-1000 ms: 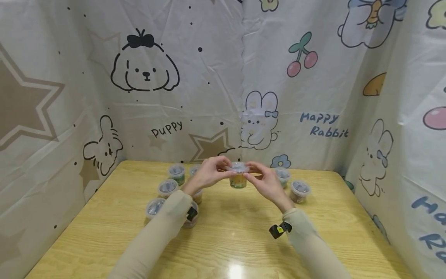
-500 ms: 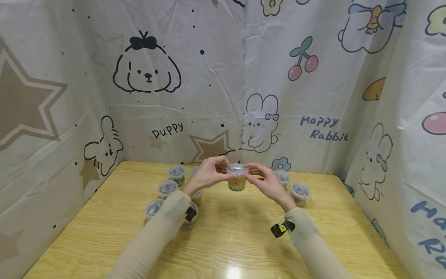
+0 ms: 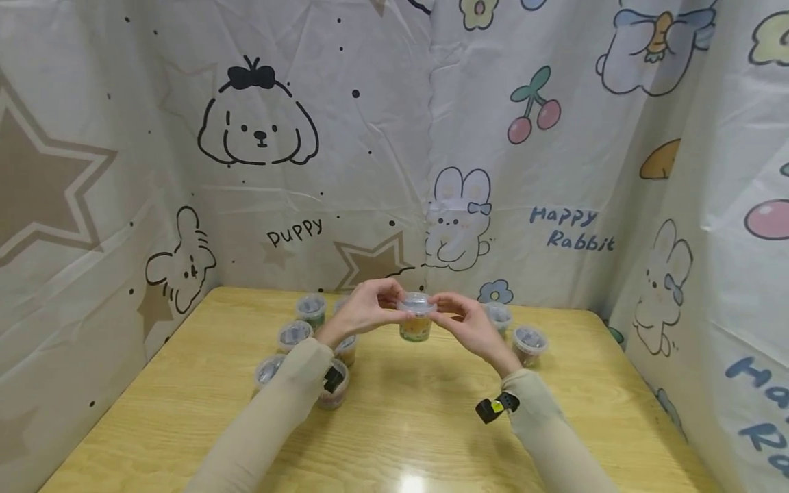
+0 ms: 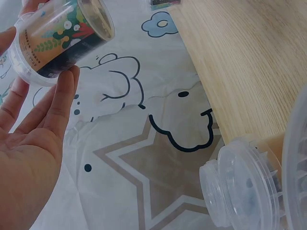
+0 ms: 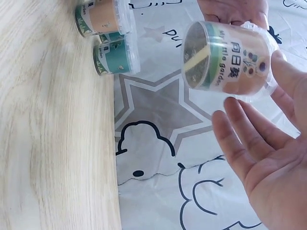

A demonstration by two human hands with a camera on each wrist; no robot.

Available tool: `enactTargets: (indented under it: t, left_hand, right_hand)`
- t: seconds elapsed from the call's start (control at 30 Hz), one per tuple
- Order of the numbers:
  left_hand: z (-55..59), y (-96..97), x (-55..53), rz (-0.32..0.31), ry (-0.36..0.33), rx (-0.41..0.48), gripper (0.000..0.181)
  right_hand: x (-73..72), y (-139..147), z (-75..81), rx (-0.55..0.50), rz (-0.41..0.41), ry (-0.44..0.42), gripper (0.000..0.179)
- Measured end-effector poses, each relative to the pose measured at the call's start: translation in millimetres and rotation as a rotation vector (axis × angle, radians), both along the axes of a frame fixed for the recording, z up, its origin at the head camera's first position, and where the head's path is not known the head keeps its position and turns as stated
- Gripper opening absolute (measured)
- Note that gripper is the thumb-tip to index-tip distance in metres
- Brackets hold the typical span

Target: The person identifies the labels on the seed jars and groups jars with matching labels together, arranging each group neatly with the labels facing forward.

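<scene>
A clear plastic cup [image 3: 416, 329] with a transparent lid and a printed "My little garden" label hangs over the far part of the table in the head view. My left hand [image 3: 368, 305] holds its lid rim from the left, thumb in front. From the right, my right hand [image 3: 466, 324] grips the same rim. In the left wrist view the cup [image 4: 64, 40] tilts across the top left corner, with dark contents along one side. The right wrist view shows the cup [image 5: 228, 60] with its see-through base facing the camera.
Several similar lidded cups [image 3: 294, 334] stand at the left of the wooden table [image 3: 401, 424], some partly behind my left arm. Two more lidded cups [image 3: 529, 342] stand to the right, near my right hand. A printed curtain [image 3: 370, 171] closes off the back and sides.
Both hands have shifted very slightly down and left with the cup, and its label looks a little turned. The cups on the table have not moved.
</scene>
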State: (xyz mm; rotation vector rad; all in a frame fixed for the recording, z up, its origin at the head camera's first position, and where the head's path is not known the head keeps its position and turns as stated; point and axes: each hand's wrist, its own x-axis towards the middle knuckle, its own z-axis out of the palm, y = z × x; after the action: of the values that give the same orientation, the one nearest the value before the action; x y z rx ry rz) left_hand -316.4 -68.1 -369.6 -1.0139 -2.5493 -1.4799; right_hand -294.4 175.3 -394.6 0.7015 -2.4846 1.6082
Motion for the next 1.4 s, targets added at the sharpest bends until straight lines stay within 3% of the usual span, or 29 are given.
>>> enactTargets:
  t: [0.47,0.53,0.73,0.93,1.07,1.4]
  left_hand:
    - [-0.6,3.5,-2.5,0.154,0.040,-0.043,0.031]
    - [-1.4,3.1,-2.8,0.157,0.038,-0.047,0.032]
    - [-2.1,2.5,-1.6,0.156,0.049,-0.037,0.033]
    - [-1.8,0.1,0.1,0.133,0.048,0.006,0.033]
    - [-1.2,-2.4,0.2,0.115,0.044,-0.013,0.033]
    - [1.6,-6.4,-1.8,0.104,0.031,-0.045,0.028]
  right_hand:
    - [1.3,-17,9.2,0.043,-0.129,0.085,0.030]
    - [-5.4,-16,1.1,0.033,-0.139,0.092,0.031]
    - [-2.2,-15,0.8,0.022,-0.121,0.092,0.032]
    - [-4.0,-7,3.5,0.042,-0.011,0.001,0.035]
    - [-4.8,-4,5.0,0.051,0.050,-0.040,0.033]
    - [-4.4,-15,7.7,0.027,-0.058,0.035,0.028]
